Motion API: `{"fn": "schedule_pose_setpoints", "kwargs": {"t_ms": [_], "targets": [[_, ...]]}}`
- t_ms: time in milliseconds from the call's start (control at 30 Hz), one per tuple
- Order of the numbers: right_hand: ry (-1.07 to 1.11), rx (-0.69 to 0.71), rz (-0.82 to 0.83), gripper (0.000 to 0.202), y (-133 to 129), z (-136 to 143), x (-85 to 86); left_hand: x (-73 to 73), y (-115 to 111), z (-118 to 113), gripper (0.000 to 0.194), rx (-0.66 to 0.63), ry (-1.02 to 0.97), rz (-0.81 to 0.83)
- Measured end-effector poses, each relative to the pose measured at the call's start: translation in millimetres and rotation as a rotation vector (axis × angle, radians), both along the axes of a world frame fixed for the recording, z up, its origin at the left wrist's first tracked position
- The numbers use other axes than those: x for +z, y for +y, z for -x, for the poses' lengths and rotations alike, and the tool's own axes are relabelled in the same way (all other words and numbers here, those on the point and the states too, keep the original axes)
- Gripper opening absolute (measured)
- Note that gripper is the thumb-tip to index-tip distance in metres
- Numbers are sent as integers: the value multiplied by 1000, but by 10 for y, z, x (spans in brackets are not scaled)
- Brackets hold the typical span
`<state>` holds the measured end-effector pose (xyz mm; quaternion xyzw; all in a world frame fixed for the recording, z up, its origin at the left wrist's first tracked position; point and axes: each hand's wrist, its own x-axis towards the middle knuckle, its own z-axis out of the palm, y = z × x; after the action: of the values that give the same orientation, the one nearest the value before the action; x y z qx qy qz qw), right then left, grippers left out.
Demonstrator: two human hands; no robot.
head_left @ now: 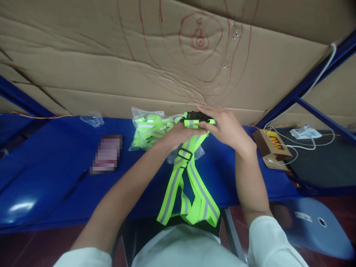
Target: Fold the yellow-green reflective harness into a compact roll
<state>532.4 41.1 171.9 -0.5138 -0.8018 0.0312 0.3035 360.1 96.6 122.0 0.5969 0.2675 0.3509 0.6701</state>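
A neon-yellow reflective strap vest (196,181) with grey stripes hangs over the table's front edge, near my lap. Its upper end, with a black plastic buckle (199,115), is between both my hands. My left hand (181,132) is closed around the folded straps from the left, thumb lying across them. From the right, my right hand (224,124) grips the same end, its fingers over the black buckle. A black slide adjuster (184,154) shows on the strap just below. Several fingertips are hidden behind the straps.
Clear bags of neon-yellow straps (151,129) lie left of my hands. Further left are a phone (107,154) and a crumpled clear bag (93,119). An open cardboard box (271,148) and white cables stand right. Cardboard (167,81) walls the back; a blue stool (311,226) is lower right.
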Motion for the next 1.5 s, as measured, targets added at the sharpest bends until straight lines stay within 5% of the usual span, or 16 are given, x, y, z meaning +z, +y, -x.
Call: {"fn": "schedule_pose_setpoints", "kwargs": {"t_ms": [367, 733, 1000, 1167, 1300, 1400, 1500], "targets": [[-133, -271, -79, 51, 82, 37, -94, -113, 10, -183, 27, -79, -191, 118], [19, -244, -147, 44, 139, 56, -82, 45, 20, -50, 25, -180, -119, 172], [255, -163, -124, 32, 147, -44, -34, 53, 49, 66, 40, -487, -2, 255], [580, -150, 26, 34, 267, -53, -141, -35, 36, 17, 33, -340, 48, 250], [811, -112, 261, 42, 358, -112, -220, -75, 32, -38, 35, -340, 66, 255], [801, -13, 361, 47, 374, -180, -216, -33, 37, -15, 37, -341, 73, 187], [624, 19, 246, 42, 353, -204, -182, 15, 52, 26, 37, -320, 92, 128]]}}
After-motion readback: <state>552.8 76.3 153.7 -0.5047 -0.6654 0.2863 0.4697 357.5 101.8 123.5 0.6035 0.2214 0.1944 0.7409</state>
